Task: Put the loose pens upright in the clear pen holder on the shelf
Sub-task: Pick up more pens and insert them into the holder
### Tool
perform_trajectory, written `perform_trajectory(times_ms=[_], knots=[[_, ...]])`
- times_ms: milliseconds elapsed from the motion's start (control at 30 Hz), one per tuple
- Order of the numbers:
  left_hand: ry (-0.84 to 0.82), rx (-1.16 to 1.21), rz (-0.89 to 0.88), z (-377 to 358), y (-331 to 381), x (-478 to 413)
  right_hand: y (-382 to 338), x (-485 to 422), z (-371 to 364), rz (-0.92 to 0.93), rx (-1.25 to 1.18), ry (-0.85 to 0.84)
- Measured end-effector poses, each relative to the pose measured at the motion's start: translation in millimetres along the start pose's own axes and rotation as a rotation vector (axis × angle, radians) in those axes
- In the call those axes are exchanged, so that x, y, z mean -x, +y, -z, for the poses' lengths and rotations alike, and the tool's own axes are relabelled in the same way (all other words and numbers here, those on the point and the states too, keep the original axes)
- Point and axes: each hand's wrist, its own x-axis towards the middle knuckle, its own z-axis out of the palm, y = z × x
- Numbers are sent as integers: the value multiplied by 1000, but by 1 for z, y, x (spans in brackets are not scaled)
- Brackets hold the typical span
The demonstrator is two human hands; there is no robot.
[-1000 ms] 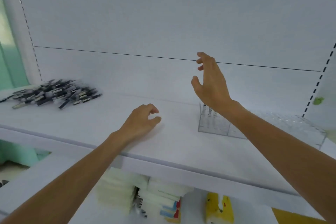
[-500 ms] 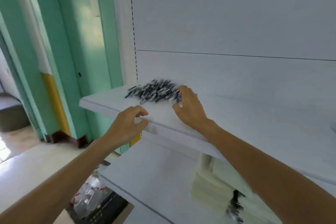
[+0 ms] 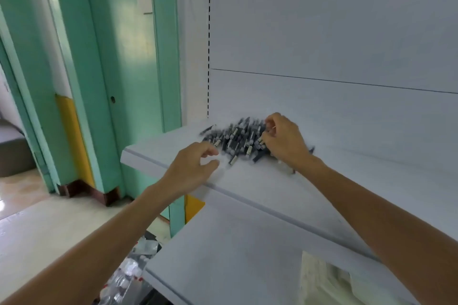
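The left hand [image 3: 195, 168] hovers at the front edge of the shelf [image 3: 153, 153], centre of frame. Its grip is released, fingers loosely curled, holding nothing. Immediately right of it lie the pens [image 3: 235, 138], a loose heap of dark barrels, some close to that edge. The right hand [image 3: 285, 141] sits on the heap's right side with its grip clenched on pens. Blur hides how many.

Probable faults:
- Drawing pens out of the heap may drag neighbouring barrels, and those nearest the front edge could roll off.
- A bunch held at one end may splay or slip during the carry.
- The clear pen holder is out of frame, so the carry path cannot be assessed.

Surroundings:
- A green door [image 3: 128, 69] at far left.
- Clear packets [image 3: 128, 272] on the floor at lower left.
- A lower shelf [image 3: 235, 250] at bottom centre.
- Pale stacked goods [image 3: 322, 277] at lower right.

Nothing stands between the hands and the heap.
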Motion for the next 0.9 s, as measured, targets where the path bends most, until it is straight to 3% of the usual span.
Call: perform_trajectory(times_ms=[233, 467, 700, 900], knots=[[-46, -82, -20, 20, -53, -56, -11, -52, -24, -51, -78, 31], [-75, -55, -7, 21, -97, -126, -34, -86, -65, 23, 24, -7], [-353, -130, -101, 6, -105, -175, -55, -102, -108, -82, 97, -165], [-364, -88, -117, 17, -129, -179, -65, -108, -129, -200, 288, -291]])
